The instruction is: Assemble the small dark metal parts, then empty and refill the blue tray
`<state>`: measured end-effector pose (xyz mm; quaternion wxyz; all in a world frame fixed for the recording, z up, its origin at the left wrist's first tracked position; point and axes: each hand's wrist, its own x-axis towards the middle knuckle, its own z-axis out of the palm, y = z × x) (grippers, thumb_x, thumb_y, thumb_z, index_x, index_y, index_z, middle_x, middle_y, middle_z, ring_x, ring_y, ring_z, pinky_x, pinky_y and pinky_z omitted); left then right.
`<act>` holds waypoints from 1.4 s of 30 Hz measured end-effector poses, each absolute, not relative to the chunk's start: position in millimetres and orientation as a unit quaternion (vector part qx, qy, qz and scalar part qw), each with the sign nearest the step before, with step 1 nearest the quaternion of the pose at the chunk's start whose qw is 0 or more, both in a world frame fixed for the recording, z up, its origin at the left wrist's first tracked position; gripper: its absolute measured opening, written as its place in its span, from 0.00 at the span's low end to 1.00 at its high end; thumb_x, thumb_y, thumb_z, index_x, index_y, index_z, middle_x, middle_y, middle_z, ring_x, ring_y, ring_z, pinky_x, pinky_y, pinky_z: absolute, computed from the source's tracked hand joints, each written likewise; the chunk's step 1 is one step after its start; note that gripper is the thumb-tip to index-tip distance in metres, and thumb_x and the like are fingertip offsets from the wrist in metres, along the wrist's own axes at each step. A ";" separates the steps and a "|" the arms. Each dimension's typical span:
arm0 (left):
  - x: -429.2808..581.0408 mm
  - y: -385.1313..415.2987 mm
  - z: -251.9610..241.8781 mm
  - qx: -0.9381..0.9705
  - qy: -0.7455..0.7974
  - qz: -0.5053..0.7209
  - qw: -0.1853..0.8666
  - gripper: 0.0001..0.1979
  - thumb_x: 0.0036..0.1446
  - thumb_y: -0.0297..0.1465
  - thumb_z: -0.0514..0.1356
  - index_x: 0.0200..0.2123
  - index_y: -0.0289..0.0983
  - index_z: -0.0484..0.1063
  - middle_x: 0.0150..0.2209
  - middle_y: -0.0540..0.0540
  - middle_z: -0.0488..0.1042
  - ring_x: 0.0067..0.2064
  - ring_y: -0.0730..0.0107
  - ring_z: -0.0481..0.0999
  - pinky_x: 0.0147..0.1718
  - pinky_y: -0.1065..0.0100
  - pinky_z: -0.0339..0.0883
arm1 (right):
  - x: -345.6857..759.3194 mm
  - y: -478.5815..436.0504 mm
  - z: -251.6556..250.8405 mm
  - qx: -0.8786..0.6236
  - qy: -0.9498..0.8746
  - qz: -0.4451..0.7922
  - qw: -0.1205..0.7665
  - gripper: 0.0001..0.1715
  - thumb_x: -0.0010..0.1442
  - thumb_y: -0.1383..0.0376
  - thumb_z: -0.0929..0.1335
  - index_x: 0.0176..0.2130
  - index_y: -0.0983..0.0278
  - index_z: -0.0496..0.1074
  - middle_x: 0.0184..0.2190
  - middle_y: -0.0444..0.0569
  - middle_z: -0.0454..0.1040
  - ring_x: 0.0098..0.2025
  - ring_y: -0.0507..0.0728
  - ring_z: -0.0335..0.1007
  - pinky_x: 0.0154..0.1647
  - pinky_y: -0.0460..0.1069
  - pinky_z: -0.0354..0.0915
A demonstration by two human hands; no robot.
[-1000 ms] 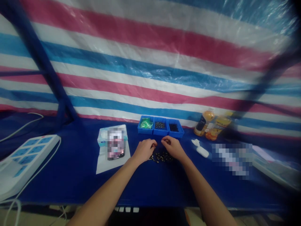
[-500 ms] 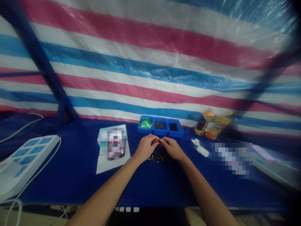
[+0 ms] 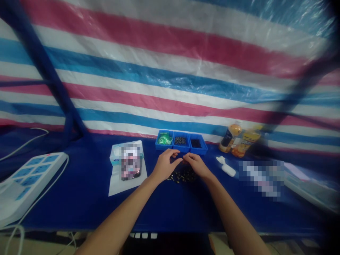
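Observation:
My left hand (image 3: 165, 165) and my right hand (image 3: 196, 165) meet over a small heap of dark little parts (image 3: 183, 175) on the blue table. Both hands have their fingertips pinched together, almost touching each other. What they pinch is too small to make out. Just behind the hands stand three joined blue bins (image 3: 181, 141): the left holds green pieces, the middle dark beads, the right black bits.
A white power strip (image 3: 26, 179) with cable lies at the far left. A tissue pack on white paper (image 3: 126, 177) sits left of the hands. Two orange bottles (image 3: 239, 141) and a small white object (image 3: 227, 169) are to the right. A striped tarp hangs behind.
My hands came together from slightly apart, and the fingertips now pinch close over the heap, a little nearer the bins.

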<state>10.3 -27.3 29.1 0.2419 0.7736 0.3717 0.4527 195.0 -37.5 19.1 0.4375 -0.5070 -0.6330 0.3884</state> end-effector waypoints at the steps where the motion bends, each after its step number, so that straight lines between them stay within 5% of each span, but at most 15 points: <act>1: 10.1 -26.7 28.4 0.772 0.385 0.447 0.237 0.13 0.59 0.34 0.60 0.46 0.39 0.73 0.39 0.47 0.74 0.41 0.68 0.73 0.40 0.68 0.67 | 196.9 -35.7 18.2 -0.519 -0.609 0.392 0.455 0.20 0.58 0.52 0.65 0.27 0.64 0.70 0.26 0.45 0.72 0.30 0.53 0.66 0.34 0.47 0.60; 3: 8.6 -24.9 26.7 0.776 0.408 0.424 0.226 0.12 0.60 0.36 0.58 0.45 0.40 0.74 0.37 0.48 0.74 0.40 0.68 0.74 0.40 0.67 0.66 | 201.9 -32.1 16.7 -0.545 -0.543 0.383 0.510 0.20 0.56 0.50 0.66 0.27 0.64 0.70 0.26 0.46 0.72 0.28 0.53 0.65 0.30 0.47 0.59; 8: -0.9 -20.5 24.1 0.806 0.466 0.321 0.174 0.10 0.58 0.37 0.58 0.41 0.41 0.75 0.35 0.48 0.75 0.39 0.64 0.73 0.40 0.65 0.64 | 215.2 -25.4 13.7 -0.588 -0.429 0.334 0.598 0.31 0.52 0.46 0.69 0.47 0.64 0.69 0.33 0.49 0.75 0.24 0.51 0.64 0.24 0.46 0.57; 18: -4.1 -24.1 21.3 0.830 0.515 0.189 0.096 0.08 0.53 0.37 0.61 0.36 0.44 0.76 0.39 0.46 0.75 0.43 0.55 0.73 0.41 0.59 0.62 | 209.6 -27.8 12.6 -0.591 -0.493 0.313 0.557 0.25 0.52 0.46 0.68 0.36 0.66 0.74 0.28 0.50 0.74 0.25 0.53 0.62 0.25 0.47 0.57; 32: 5.8 -30.2 26.5 0.827 0.479 0.279 0.095 0.07 0.63 0.32 0.54 0.38 0.41 0.73 0.40 0.48 0.77 0.44 0.61 0.70 0.41 0.62 0.57 | 197.0 -37.0 14.9 -0.585 -0.611 0.262 0.465 0.21 0.58 0.49 0.66 0.36 0.63 0.74 0.30 0.46 0.75 0.31 0.55 0.68 0.34 0.48 0.61; 42: 10.6 -29.3 29.3 0.801 0.399 0.411 0.174 0.08 0.58 0.30 0.61 0.43 0.42 0.74 0.37 0.50 0.77 0.41 0.67 0.73 0.45 0.64 0.62 | 187.7 -44.0 21.3 -0.495 -0.696 0.322 0.409 0.21 0.62 0.50 0.62 0.31 0.63 0.70 0.28 0.44 0.70 0.31 0.53 0.63 0.34 0.46 0.59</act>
